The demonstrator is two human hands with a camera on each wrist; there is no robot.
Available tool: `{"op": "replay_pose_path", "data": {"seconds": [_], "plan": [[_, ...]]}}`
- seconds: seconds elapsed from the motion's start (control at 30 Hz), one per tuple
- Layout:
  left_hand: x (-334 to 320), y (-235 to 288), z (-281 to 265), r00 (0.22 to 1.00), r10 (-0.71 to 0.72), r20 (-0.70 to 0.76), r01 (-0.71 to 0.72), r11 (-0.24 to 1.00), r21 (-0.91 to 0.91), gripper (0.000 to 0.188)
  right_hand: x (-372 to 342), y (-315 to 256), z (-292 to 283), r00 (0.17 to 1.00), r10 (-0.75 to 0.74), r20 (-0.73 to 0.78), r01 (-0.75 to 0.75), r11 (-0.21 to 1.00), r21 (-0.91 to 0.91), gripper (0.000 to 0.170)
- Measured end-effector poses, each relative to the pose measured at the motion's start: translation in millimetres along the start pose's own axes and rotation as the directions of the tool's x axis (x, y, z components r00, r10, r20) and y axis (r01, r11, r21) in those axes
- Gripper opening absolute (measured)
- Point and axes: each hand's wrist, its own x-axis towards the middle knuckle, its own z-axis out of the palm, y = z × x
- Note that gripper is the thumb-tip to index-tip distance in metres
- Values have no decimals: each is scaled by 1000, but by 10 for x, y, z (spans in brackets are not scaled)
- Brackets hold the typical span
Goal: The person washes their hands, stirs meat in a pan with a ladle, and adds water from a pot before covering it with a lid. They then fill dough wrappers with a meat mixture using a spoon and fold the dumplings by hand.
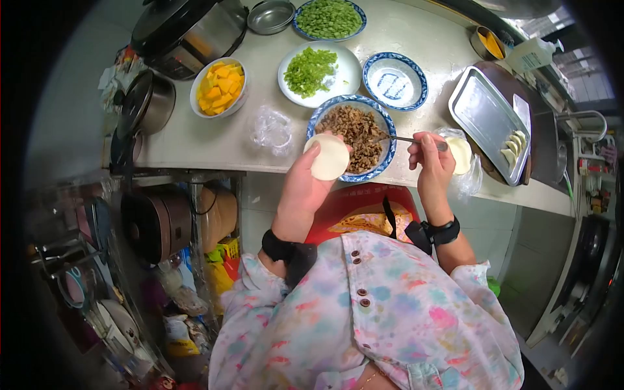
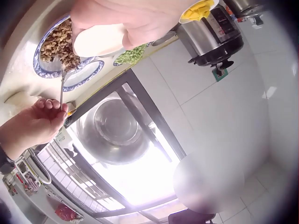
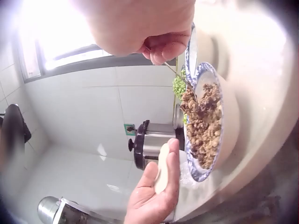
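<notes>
My left hand [image 1: 303,190] holds a round white dumpling wrapper [image 1: 331,158] flat, its thumb over the near edge, beside the left front of a blue-patterned bowl [image 1: 389,156]. Brown minced filling [image 1: 356,130] fills much of this bowl. From the right, my right hand [image 1: 434,168] grips the handle of a metal spoon [image 1: 409,139], whose tip is down in the filling. In the right wrist view the wrapper [image 3: 162,169] shows edge-on between thumb and fingers, with no filling visible on it. More pale wrappers [image 1: 460,157] lie in a plastic bag just right of the right hand.
A metal tray [image 1: 481,97] at the right carries several folded dumplings [image 1: 513,147]. Behind the filling stand a white plate [image 1: 349,70] of chopped greens and a blue-patterned dish [image 1: 395,81]. Leftward are a crumpled plastic bag [image 1: 272,130], a bowl of orange cubes [image 1: 221,89] and a cooker [image 1: 188,42].
</notes>
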Motion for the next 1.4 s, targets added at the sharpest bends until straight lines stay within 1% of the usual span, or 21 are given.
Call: {"op": "replay_pose_path", "data": {"seconds": [0.03,0.07,0.1,0.13,0.17,0.2,0.27,0.37,0.47,0.6,0.7,0.73,0.83,0.87,0.97,1.07,1.17,1.27,1.3,1.37,1.4], "plan": [[25,-13,9,1000,6,-15,-6,1000,19,36,-50,-62,37,1000,-25,11,25,1000,13,21],[52,-34,46,999,-14,-40,14,1000,-7,36,-111,-111,64,996,-75,52,75,997,0,16],[69,-71,97,997,-40,-65,38,999,-33,35,-162,-102,71,966,-208,153,227,966,-120,13],[89,-103,127,994,-69,-88,64,996,-60,35,-203,-86,66,909,-322,265,382,897,-221,12],[126,-137,116,995,-70,-71,65,995,-78,36,-220,-71,60,826,-409,386,532,792,-299,12],[166,-180,92,996,-72,-53,67,993,-97,36,-224,-53,74,728,-483,487,659,688,-304,16],[194,-205,69,997,-77,-31,73,991,-108,36,-225,-17,122,483,-563,671,863,437,-254,25],[185,-189,52,998,-55,-10,54,994,-98,36,-246,-14,108,480,-592,648,871,411,-269,30],[177,-187,16,997,-43,63,49,994,-97,35,-262,-36,99,490,-592,640,862,438,-254,28],[164,-184,27,998,-57,5,57,992,-108,34,-251,-116,88,536,-574,619,829,497,-257,23],[123,-158,14,998,-61,-4,60,995,-85,34,-195,-52,-2,658,-557,506,747,570,-343,18],[114,-153,-12,999,-54,-1,54,995,-86,34,-156,-53,-5,714,-544,441,697,607,-381,14],[54,-125,-54,999,-43,-9,42,996,-84,34,0,117,-84,768,-493,408,640,563,-524,13],[35,-110,-63,999,-37,-15,35,996,-82,34,28,148,-87,753,-501,427,656,520,-547,13],[-13,-81,-113,999,-35,-14,33,994,-99,34,53,275,-79,735,-496,462,678,533,-507,11],[-57,-56,-141,1000,-11,-10,10,995,-98,34,11,287,-115,810,-410,418,583,634,-508,8],[-77,-51,-146,1000,-5,-16,3,996,-93,34,-45,270,-102,834,-369,411,541,696,-473,6],[-68,-59,-161,1000,-3,-20,1,996,-89,34,-89,360,-53,935,-238,262,329,859,-392,10],[-69,-62,-162,1000,-6,-19,4,996,-94,34,-86,363,-51,968,-168,187,223,917,-331,12],[-65,-68,-154,1000,-10,-16,9,994,-106,33,-45,359,-50,999,-3,54,13,984,-180,16],[-63,-68,-152,1000,-13,-14,12,994,-105,33,-8,384,-91,999,2,52,6,989,-147,19]]}}
